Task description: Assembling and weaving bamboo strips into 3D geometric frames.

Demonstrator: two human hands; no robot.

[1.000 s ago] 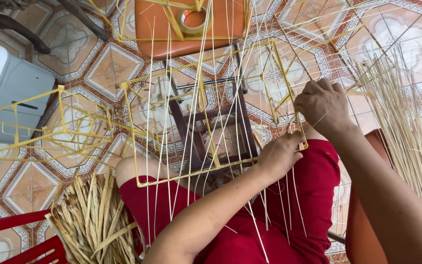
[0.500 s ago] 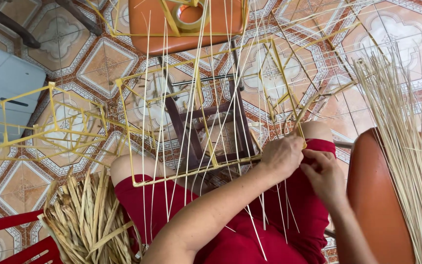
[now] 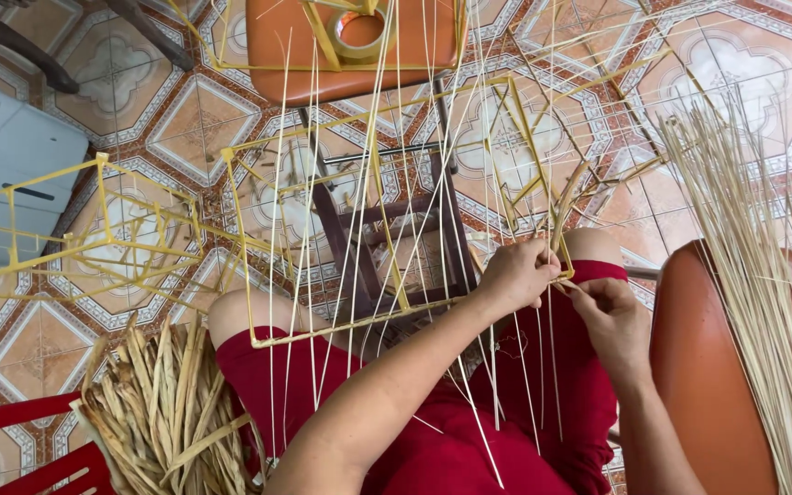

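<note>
Left hand (image 3: 517,273) was closed over the near right corner of the yellow wire frame (image 3: 258,266), which rested across the person's lap in red shorts (image 3: 433,431). Right hand (image 3: 612,316) sat just beside it, fingers pinched on a thin pale straw strand (image 3: 568,286) at that same corner. More long strands (image 3: 359,229) ran upright through the frame. Straw bundle (image 3: 763,275) stood over the orange chair (image 3: 708,385) at right. Dried leaf pile (image 3: 162,412) lay on the tiled floor (image 3: 93,73), lower left.
</note>
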